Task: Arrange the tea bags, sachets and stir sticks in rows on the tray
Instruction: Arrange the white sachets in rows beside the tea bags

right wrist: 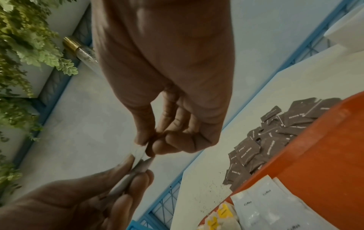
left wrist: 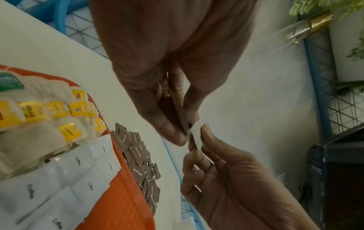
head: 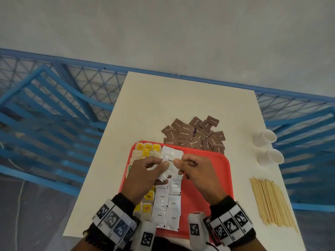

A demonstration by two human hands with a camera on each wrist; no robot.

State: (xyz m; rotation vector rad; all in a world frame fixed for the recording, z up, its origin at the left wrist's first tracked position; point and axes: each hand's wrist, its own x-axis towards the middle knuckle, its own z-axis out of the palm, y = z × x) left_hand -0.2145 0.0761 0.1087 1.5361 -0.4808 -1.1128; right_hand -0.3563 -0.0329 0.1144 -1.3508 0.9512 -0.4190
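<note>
On the white desk sits a red tray. Just beyond its far edge lies a loose heap of brown sugar sachets, some touching the rim. To the right, well apart from the tray, two white paper cups lie on their sides, and nearer the person a sheaf of wooden stir sticks lies flat on the desk. Blue lattice fencing surrounds the desk.

On the tray, tea bags with yellow tags fill the left side, and white coffee sachets lie in two neat columns beside them. Both hands hover above the tray's middle and hide part of those rows.

The left hand and right hand together hold a small strip of white coffee sachets above the tray. The fingers of each hand are clamped on it, thumb against forefinger, at opposite sides. From the wrist views the strip shows edge-on and blurred, so it may be slightly folded between the two pinches.
</note>
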